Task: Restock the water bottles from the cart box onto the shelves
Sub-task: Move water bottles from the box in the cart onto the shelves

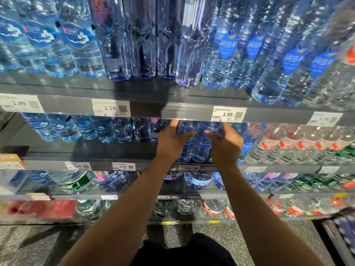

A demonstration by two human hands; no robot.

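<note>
Bottles on second shelf, between left hand and right hand grip.

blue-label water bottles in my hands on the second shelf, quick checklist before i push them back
1. Left hand grips a clear plastic blue-label water bottle: ok.
2. Right hand grips the neighbouring blue-label bottle: ok.
3. Bottles upright, labels facing out: ok.
4. Bottle bases seated on the grey metal second shelf: cannot tell, hands cover them.
5. Matching row: same blue labels stand to the right: ok.
6. Space behind the bottles: cannot tell, hidden.
</note>
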